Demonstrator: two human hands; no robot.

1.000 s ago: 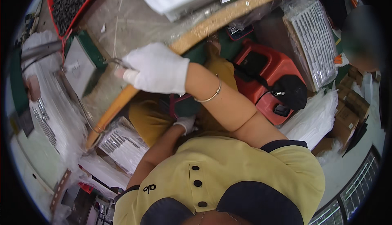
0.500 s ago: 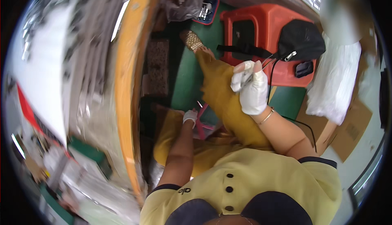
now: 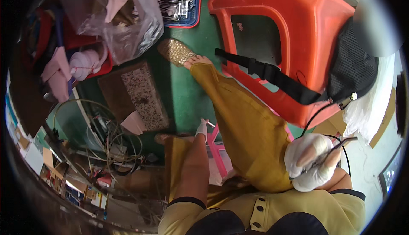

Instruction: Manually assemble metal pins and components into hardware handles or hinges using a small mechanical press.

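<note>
My right hand [image 3: 313, 160], in a white glove with bare fingertips, is bent close to my right thigh at the lower right. Its fingers are closed around slim metal tweezers [image 3: 344, 143], whose dark tips point away to the right. My left hand [image 3: 203, 128], also gloved in white, hangs low beside my leg next to a pink stool frame [image 3: 218, 156]. Its fingers look drawn together, and a small shiny rod end [image 3: 211, 124] shows beside them. Whether the left fingers grip that rod cannot be made out.
A red plastic stool [image 3: 298, 9] stands on its side at the right with a black waist bag [image 3: 351, 60] on it. Ahead are a blue tray [image 3: 194, 4] of metal parts and a clear plastic bag [image 3: 140, 30]. Tangled cables [image 3: 115, 145] lie at the left, near a speckled slab [image 3: 142, 94].
The view has swung left and downward, bringing cables and a slab into sight. My right hand with the tweezers has come back toward my body; my left hand stays by the pink frame.
</note>
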